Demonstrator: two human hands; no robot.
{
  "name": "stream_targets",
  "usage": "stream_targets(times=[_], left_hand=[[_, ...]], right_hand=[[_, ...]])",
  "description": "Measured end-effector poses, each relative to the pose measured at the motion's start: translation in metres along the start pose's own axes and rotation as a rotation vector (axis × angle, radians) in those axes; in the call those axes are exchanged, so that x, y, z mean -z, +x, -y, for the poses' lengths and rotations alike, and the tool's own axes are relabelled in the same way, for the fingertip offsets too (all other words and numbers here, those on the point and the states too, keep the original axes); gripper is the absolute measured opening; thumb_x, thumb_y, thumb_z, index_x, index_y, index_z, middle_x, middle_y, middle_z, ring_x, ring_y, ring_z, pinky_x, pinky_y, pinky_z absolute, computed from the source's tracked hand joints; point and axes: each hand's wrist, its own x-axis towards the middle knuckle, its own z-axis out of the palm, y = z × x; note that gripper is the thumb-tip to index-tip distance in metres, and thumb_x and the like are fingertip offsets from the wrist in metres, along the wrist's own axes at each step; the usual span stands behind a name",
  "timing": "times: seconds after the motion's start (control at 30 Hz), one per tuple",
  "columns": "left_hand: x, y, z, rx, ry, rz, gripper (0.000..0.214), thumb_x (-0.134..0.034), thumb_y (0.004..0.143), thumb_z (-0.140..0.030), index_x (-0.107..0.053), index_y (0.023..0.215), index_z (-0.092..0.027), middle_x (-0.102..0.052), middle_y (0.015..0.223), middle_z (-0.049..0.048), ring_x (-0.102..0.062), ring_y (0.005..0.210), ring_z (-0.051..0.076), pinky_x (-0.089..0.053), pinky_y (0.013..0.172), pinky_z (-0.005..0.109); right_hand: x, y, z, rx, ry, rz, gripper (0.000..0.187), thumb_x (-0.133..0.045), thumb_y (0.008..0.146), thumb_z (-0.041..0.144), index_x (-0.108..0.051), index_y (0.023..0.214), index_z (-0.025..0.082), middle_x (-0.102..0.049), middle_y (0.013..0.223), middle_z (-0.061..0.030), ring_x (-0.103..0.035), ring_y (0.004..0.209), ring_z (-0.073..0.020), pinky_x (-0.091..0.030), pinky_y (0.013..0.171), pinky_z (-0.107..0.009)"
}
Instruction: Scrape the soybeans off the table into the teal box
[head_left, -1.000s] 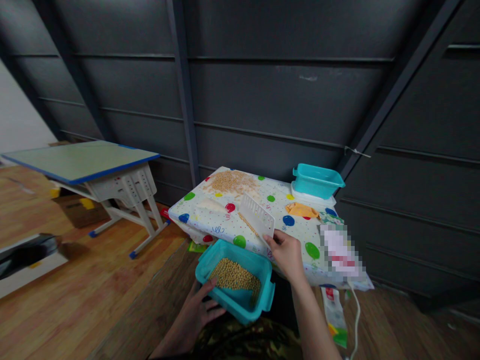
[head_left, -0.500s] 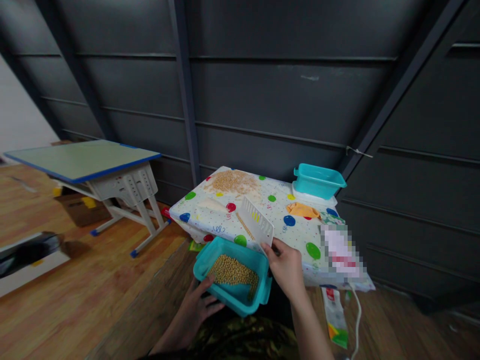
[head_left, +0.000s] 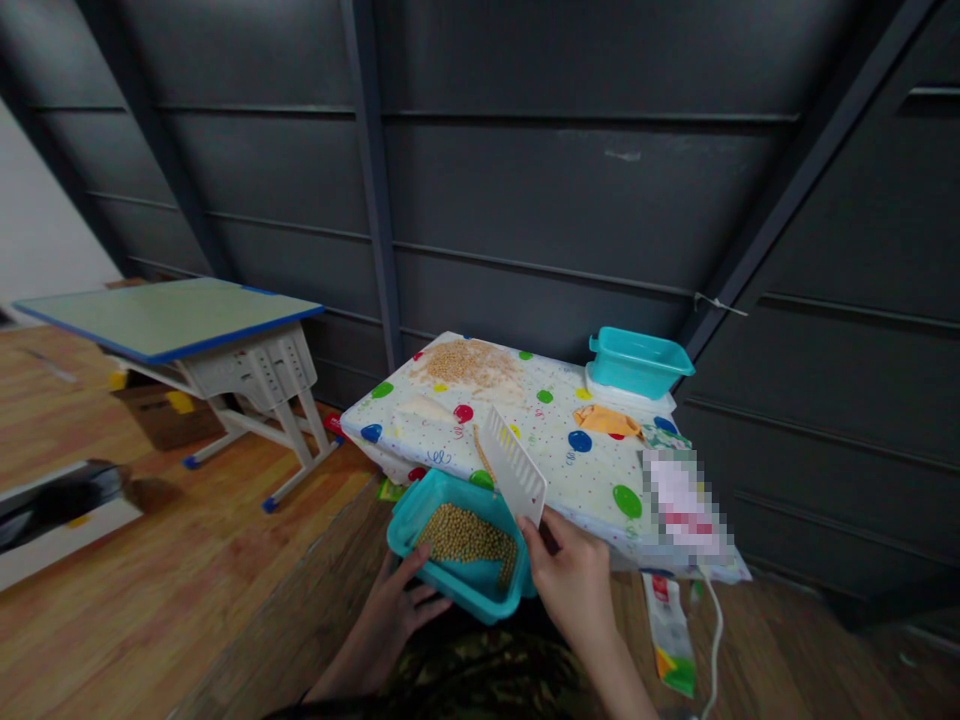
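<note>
A teal plastic tub (head_left: 469, 590) with soybeans (head_left: 465, 535) in it is held just below the front table edge. My left hand (head_left: 401, 605) grips its near left side, thumb over the rim and fingers against the outside. In my right hand (head_left: 566, 560), closed on its lower end, a white slotted plastic scraper (head_left: 517, 465) is tilted over the table's front edge and the tub's far right rim. Along its left edge lies a thin row of beans (head_left: 484, 455) on the balloon-print tablecloth (head_left: 555, 430). Farther back spreads a heap of beans (head_left: 454, 362) with pale crumbs.
Another teal tub (head_left: 643, 362) stands at the back right on something white. Near it lies an orange cloth (head_left: 607, 422). A packet (head_left: 671, 635) and a white cable (head_left: 716, 640) are on the floor at right. A green-topped desk (head_left: 172, 312) stands to the left.
The scraper has turned more upright and moved slightly down towards me with my right hand. The row of beans beside it looks shorter and steeper. My left hand keeps its grip on the tub.
</note>
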Motion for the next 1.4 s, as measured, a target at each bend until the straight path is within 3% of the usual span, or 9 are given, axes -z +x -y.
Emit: stream_targets(times=[0.23, 0.37, 0.73, 1.03, 1.23, 1.4], left_hand=[[-0.004, 0.001, -0.004, 0.017, 0.022, -0.031, 0.068, -0.090, 0.087, -0.042, -0.054, 0.143, -0.026, -0.070, 0.140, 0.0119, -0.080, 0.088, 0.027, -0.068, 0.089, 0.051], [-0.004, 0.005, -0.005, 0.036, 0.064, -0.056, 0.061, -0.083, 0.094, -0.035, -0.052, 0.146, -0.028, -0.072, 0.124, 0.0073, -0.080, 0.086, 0.025, -0.070, 0.089, 0.051], [-0.004, 0.005, -0.002, 0.003, 0.043, -0.080, 0.065, -0.084, 0.092, -0.032, -0.054, 0.150, -0.027, -0.068, 0.144, 0.0131, -0.082, 0.093, 0.030, -0.070, 0.087, 0.053], [-0.002, 0.005, -0.004, 0.016, 0.022, -0.058, 0.075, -0.089, 0.088, -0.038, -0.054, 0.155, -0.030, -0.069, 0.146, 0.0145, -0.082, 0.089, 0.028, -0.066, 0.104, 0.064], [0.002, 0.012, -0.004, 0.054, -0.004, -0.099, 0.077, -0.087, 0.090, -0.034, -0.052, 0.159, -0.028, -0.070, 0.144, 0.0159, -0.082, 0.086, 0.028, -0.066, 0.102, 0.065], [0.006, 0.016, -0.002, 0.028, -0.011, -0.127, 0.075, -0.086, 0.091, -0.031, -0.053, 0.158, -0.031, -0.069, 0.149, 0.0162, -0.084, 0.095, 0.030, -0.066, 0.103, 0.061]], right_hand=[[0.008, -0.017, 0.011, 0.159, -0.064, -0.073, 0.038, -0.056, 0.112, 0.037, -0.088, 0.099, 0.021, -0.088, 0.088, -0.0105, -0.085, 0.072, -0.0265, -0.065, 0.067, -0.028], [0.016, -0.026, 0.017, 0.218, -0.071, -0.109, 0.040, -0.055, 0.114, 0.036, -0.087, 0.099, 0.020, -0.088, 0.090, -0.0112, -0.085, 0.070, -0.0251, -0.064, 0.064, -0.026], [0.024, -0.019, 0.006, 0.118, -0.112, -0.161, 0.045, -0.057, 0.111, 0.047, -0.091, 0.094, 0.023, -0.087, 0.086, -0.0109, -0.083, 0.065, -0.0270, -0.063, 0.060, -0.029], [-0.003, 0.019, -0.012, -0.047, -0.079, -0.085, 0.053, -0.051, 0.108, 0.055, -0.088, 0.091, 0.022, -0.084, 0.076, -0.0124, -0.077, 0.061, -0.0266, -0.054, 0.062, -0.031], [-0.029, 0.059, -0.011, -0.092, -0.037, -0.012, 0.046, -0.051, 0.104, 0.049, -0.086, 0.096, 0.021, -0.086, 0.086, -0.0141, -0.078, 0.070, -0.0271, -0.051, 0.066, -0.031], [-0.041, 0.066, -0.009, -0.086, -0.037, 0.020, 0.041, -0.051, 0.101, 0.045, -0.084, 0.092, 0.021, -0.086, 0.088, -0.0138, -0.079, 0.074, -0.0276, -0.049, 0.065, -0.030]])
